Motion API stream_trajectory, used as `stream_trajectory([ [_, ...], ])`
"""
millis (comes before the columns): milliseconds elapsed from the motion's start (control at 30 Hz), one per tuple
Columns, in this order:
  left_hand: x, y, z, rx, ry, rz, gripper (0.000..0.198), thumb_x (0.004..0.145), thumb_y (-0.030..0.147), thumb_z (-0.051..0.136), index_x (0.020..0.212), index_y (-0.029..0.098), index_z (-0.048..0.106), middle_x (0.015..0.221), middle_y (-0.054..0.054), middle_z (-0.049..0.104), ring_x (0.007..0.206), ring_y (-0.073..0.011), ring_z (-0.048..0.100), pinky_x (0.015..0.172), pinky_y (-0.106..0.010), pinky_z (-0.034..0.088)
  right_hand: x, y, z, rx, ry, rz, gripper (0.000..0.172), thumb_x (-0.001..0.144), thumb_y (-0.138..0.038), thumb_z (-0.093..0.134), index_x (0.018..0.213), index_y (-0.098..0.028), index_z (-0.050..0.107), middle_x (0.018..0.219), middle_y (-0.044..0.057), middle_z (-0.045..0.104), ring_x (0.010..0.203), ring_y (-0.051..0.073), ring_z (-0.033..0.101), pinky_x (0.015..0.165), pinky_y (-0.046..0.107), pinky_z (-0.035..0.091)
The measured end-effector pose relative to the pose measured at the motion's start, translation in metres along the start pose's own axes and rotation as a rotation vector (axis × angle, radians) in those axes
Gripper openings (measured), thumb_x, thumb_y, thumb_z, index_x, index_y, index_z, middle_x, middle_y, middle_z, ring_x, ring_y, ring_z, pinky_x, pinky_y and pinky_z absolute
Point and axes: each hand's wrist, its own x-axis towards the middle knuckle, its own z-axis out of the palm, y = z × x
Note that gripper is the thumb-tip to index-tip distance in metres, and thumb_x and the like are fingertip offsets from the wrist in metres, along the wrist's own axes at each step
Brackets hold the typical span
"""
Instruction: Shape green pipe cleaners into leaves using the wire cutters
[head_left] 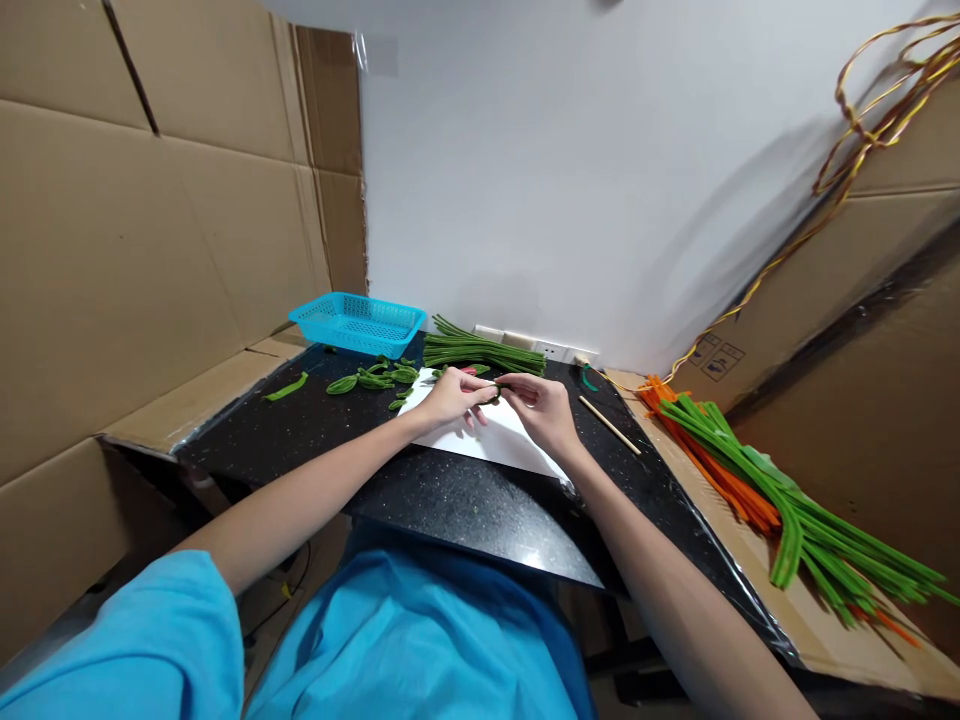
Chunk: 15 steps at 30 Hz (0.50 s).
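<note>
Left hand (450,398): fingertips pinched on the left end of a short green pipe-cleaner piece (496,389). The piece sits between both hands, long axis left-to-right, just above the white sheet (517,440). Right hand (546,405): pinched on the right end. Both hands are equally near. A wooden stick (609,424) lies apart, further right.

A blue basket (358,322) sits at the bench's (450,500) far corner; a thin, perhaps wooden stick (609,425) lies to the right.
</note>
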Motion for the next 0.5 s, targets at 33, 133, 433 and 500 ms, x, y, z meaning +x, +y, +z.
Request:
stream_trajectory([
  [33, 0.0001, 0.0007, 0.0, -0.005, -0.007, -0.01, 0.025, 0.088, 0.03, 0.082, 0.085, 0.006, 0.077, 0.082, -0.011, 0.077, 0.051, -0.0138, 0.07, 0.04, -0.02, 0.051, 0.0001, -0.0002, 0.0, 0.003, 0.006, -0.001, 0.022, 0.089, -0.039, 0.075, 0.099, -0.02, 0.08, 0.1, 0.009, 0.083, 0.089, 0.026, 0.08, 0.087, 0.042, 0.065],
  [133, 0.0003, 0.0036, 0.0004, -0.033, -0.021, -0.038, 0.025, 0.091, 0.032, 0.08, 0.086, 0.008, 0.075, 0.086, -0.009, 0.076, 0.049, -0.0092, 0.065, 0.038, -0.018, 0.046, 0.0006, -0.0011, -0.0003, 0.045, 0.028, 0.011, 0.026, 0.086, -0.042, 0.079, 0.099, -0.019, 0.079, 0.101, 0.01, 0.083, 0.093, 0.027, 0.08, 0.089, 0.042, 0.065],
  [433, 0.0, 0.0071, 0.0027, -0.156, -0.041, -0.14, 0.045, 0.102, 0.044, 0.065, 0.071, 0.012, 0.062, 0.064, 0.0, 0.058, 0.036, -0.0049, 0.046, 0.034, -0.019, 0.027, 0.0031, -0.0033, 0.0015, 0.213, 0.069, 0.112, 0.036, 0.074, -0.046, 0.09, 0.095, -0.018, 0.082, 0.097, 0.01, 0.084, 0.092, 0.029, 0.081, 0.095, 0.047, 0.066],
  [500, -0.0006, 0.0078, 0.0028, -0.182, -0.037, -0.156, 0.04, 0.099, 0.041, 0.07, 0.073, 0.013, 0.062, 0.064, 0.001, 0.055, 0.037, -0.004, 0.043, 0.035, -0.019, 0.024, 0.0037, -0.0015, 0.0014, 0.252, 0.086, 0.141, 0.036, 0.072, -0.045, 0.092, 0.093, -0.017, 0.082, 0.096, 0.011, 0.084, 0.092, 0.029, 0.081, 0.094, 0.048, 0.066],
])
